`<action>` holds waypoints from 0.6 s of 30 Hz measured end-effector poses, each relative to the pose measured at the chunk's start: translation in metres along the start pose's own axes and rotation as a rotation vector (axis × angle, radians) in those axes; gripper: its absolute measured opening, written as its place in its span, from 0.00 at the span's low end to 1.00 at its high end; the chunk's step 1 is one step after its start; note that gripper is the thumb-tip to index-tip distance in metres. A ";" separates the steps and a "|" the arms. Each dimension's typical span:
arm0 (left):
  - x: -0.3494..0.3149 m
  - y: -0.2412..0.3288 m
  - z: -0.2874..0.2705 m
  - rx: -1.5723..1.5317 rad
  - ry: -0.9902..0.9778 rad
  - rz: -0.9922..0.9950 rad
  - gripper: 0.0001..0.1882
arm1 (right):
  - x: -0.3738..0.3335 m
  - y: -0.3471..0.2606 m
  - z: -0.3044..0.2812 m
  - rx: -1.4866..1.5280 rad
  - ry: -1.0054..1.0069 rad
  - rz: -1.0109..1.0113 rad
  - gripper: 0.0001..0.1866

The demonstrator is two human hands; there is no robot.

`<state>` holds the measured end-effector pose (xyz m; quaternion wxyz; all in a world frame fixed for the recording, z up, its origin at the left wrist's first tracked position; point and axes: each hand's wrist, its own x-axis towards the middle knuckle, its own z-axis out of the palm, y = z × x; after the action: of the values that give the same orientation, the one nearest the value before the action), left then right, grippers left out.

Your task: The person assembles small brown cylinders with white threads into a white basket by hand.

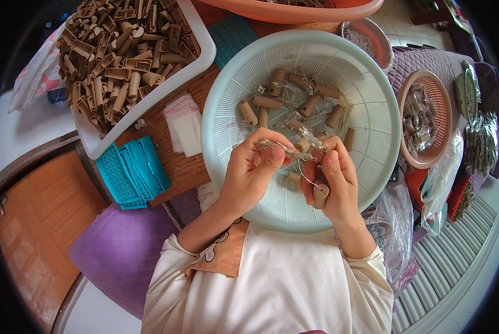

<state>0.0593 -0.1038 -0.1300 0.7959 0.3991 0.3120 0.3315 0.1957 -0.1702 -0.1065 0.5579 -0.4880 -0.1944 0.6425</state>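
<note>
Over a large pale-green mesh basket (219, 106), my left hand (256, 170) is closed, its thumb and forefinger pinching a twisted bundle of thin silvery wire (280, 147). My right hand (338, 181) is closed too; a tan cork-shaped cylinder (320, 195) rests in its fingers, with a thin wire loop running up from it to the bundle. The right fingertips also reach the bundle's other end, near a bit of clear wrapping. Below both hands, several similar tan cylinders (267, 102) with tangled fine wires lie in the basket, partly hidden by my hands.
Far left, a white tub (208, 47) is heaped with tan half-shells (113, 61). Beside it are clear plastic bags (184, 125) and stacked teal trays (132, 172) on the wooden table (185, 178). To the right, a pink basket (402, 119) holds wrapped wire bundles. An orange basin (294, 12) stands behind.
</note>
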 end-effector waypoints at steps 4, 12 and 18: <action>0.001 0.000 0.001 -0.126 -0.019 -0.028 0.11 | 0.000 0.000 0.002 0.022 0.020 -0.008 0.15; -0.004 -0.007 -0.004 -0.131 -0.063 -0.113 0.13 | -0.001 0.003 0.000 -0.062 -0.001 -0.027 0.19; -0.004 -0.008 -0.004 -0.141 -0.019 -0.078 0.14 | -0.006 0.013 -0.005 0.130 0.004 -0.236 0.26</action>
<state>0.0564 -0.1087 -0.1377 0.8373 0.3326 0.2956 0.3177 0.1931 -0.1811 -0.1164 0.6604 -0.4259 -0.2070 0.5827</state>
